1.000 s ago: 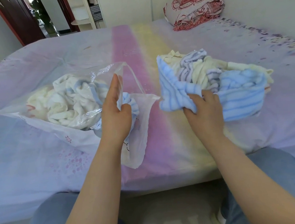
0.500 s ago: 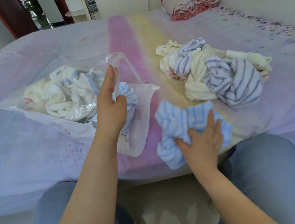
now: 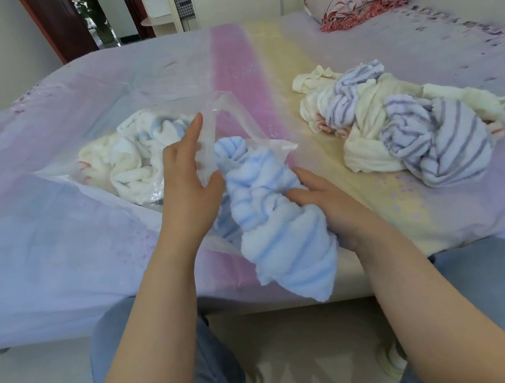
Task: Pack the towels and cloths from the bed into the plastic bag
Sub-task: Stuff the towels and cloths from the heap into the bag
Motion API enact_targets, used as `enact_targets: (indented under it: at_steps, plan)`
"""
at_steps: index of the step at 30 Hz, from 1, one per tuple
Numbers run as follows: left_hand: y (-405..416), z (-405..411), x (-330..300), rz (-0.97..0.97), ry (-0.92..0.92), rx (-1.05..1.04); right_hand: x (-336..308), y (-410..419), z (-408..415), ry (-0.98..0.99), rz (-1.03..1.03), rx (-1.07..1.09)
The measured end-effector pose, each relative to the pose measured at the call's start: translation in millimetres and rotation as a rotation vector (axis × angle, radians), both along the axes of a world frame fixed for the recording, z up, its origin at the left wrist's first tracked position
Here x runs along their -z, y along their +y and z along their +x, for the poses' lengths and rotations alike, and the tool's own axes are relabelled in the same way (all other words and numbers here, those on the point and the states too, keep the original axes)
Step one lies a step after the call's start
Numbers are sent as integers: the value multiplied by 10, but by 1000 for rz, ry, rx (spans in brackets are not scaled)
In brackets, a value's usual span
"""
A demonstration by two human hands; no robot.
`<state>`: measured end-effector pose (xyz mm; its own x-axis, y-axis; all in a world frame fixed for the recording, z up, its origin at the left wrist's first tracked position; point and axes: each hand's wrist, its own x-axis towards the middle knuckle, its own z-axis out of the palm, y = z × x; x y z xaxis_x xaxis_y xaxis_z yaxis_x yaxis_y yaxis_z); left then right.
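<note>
Stuffing blue striped towel [image 3: 273,217] at bag mouth | right hand [image 3: 332,205] fingers curled round it | left hand [image 3: 188,187] pinching plastic bag [image 3: 211,152] rim open | leftover towel pile [image 3: 407,126] on bed [image 3: 66,238], well right of bag

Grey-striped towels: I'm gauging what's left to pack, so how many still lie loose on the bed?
2: one grey-striped towel at the pile's far left, one at its near right. Others may be buried.
</note>
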<state>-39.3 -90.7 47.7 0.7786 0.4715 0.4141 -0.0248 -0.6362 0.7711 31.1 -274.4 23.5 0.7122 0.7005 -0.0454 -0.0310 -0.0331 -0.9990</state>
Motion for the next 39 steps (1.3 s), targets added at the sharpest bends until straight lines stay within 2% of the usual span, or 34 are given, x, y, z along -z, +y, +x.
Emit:
enact_targets:
  at_steps: [2,4,6,8,10,12,15,17,18,20,22,23,27,30,35,36,37,39]
  plan:
    - [12,-50,-44,10,13,-25,-100,248,124,-43,-137,-80]
    - [36,-97,-81,19,4,-63,-101,522,211,-127,-243,-70]
    - [85,-150,-113,-19,-36,-90,-22,813,253,-50,-129,-1]
    - [139,-207,-142,-100,-81,-92,16,1111,249,77,85,124]
    - [174,-261,-179,-144,-108,-85,72,1395,266,89,147,266]
    - [202,-281,-216,-157,-122,-65,132,1651,276,-66,16,268]
    - [217,-267,-237,-188,-120,-43,161,1891,183,-421,-282,-167]
    - [226,-265,-226,-195,-103,-53,113,1805,171,-589,-369,-319]
    - [221,-270,-223,-202,-92,-65,52,1695,164,-654,-378,-294]
    - [207,-272,-217,-198,-79,-85,-15,1465,164,-782,-351,-70]
    - [201,-254,-204,-187,-79,-85,54,1316,155,-798,-299,192]
    - [194,-247,-199,-191,-85,-84,98,1247,129,-803,-278,210]
    - [170,-222,-178,-236,-94,-75,364,1151,190,-937,-345,-171]
    - [138,-239,-185,-258,-84,-42,350,1438,187,-975,-328,-334]
    - [130,-259,-139,-372,-109,-50,269,1941,289,-832,-491,-362]
    - [132,-259,-133,-387,-109,-48,353,2003,348,-956,-449,-348]
    - [138,-257,-121,-391,-116,-54,349,2000,340,-1046,-494,-346]
    - [126,-260,-105,-396,-127,-56,278,1996,275,-1106,-575,-332]
